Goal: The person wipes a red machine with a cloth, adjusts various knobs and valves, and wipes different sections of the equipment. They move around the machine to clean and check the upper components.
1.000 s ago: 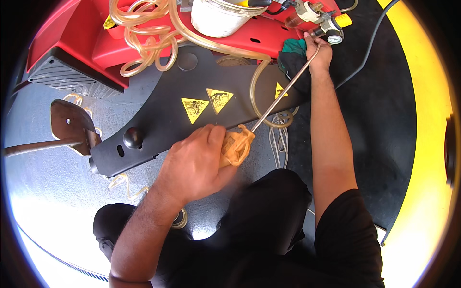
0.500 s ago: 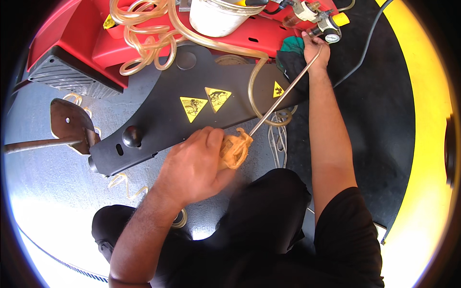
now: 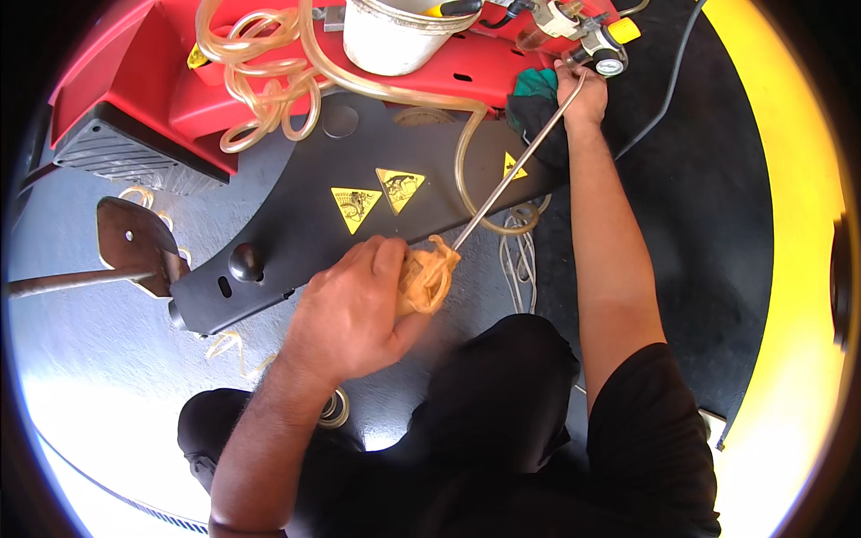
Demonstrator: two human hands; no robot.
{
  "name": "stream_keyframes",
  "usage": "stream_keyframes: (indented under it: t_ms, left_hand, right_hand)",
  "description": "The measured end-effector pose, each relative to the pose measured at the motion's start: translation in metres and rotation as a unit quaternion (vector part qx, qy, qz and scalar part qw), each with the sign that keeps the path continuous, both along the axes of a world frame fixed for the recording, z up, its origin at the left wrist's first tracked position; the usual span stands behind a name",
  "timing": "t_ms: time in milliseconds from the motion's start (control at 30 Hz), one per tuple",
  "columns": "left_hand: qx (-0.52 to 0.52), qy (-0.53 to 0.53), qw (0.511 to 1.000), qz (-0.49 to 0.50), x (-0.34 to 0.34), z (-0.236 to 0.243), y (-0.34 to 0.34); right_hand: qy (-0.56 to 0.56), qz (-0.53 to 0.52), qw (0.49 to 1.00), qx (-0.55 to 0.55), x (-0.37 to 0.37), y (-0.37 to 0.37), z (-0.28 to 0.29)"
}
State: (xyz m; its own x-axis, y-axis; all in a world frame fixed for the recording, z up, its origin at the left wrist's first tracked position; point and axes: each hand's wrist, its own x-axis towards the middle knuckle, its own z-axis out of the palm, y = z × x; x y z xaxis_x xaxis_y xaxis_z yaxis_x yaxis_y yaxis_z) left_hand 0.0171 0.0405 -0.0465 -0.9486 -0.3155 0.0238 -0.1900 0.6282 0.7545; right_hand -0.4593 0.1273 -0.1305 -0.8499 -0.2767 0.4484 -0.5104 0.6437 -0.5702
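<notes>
My left hand (image 3: 345,309) is closed round the body of an orange air blow gun (image 3: 429,280). Its long thin metal tube (image 3: 513,175) slants up and to the right, the tip ending by my right hand. That right hand (image 3: 581,97) is stretched far forward, fingers bent at the underside of an air filter-regulator (image 3: 599,49) with a yellow knob and a round gauge. Its fingertips are partly hidden, but they seem pinched on the regulator's lower part. A green and black cloth or glove (image 3: 535,94) lies just left of that hand.
Below the tube lies a black machine arm (image 3: 296,193) with yellow warning stickers. Coiled clear hose (image 3: 260,67) and a white bucket (image 3: 395,40) rest on the red machine body (image 3: 193,99). A rusty metal plate (image 3: 134,238) stands at left; a yellow curved edge (image 3: 762,117) borders the right.
The view has shifted slightly, so the bucket, regulator and both hands appear a little further left. Both hands keep about the same grip and place against the machine.
</notes>
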Motion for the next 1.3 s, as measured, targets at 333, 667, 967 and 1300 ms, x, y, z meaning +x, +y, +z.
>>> stream_keyframes:
  t_ms: [333,667,967,1300]
  left_hand:
    - [-0.005,0.018,1.0,0.003,0.0,0.007,0.005]
    - [0.009,0.003,1.0,-0.006,0.0,0.01,0.016]
    - [0.004,0.018,1.0,0.015,-0.001,0.032,0.022]
    - [-0.001,-0.032,0.999,0.02,-0.005,0.034,0.02]
  right_hand:
    - [0.08,-0.035,0.996,-0.017,0.022,-0.006,0.006]
    - [0.088,-0.034,0.983,-0.16,0.041,-0.003,0.022]
    - [-0.07,0.045,0.993,-0.083,0.096,0.007,0.091]
    - [0.2,0.139,0.964,0.103,0.044,-0.015,0.167]
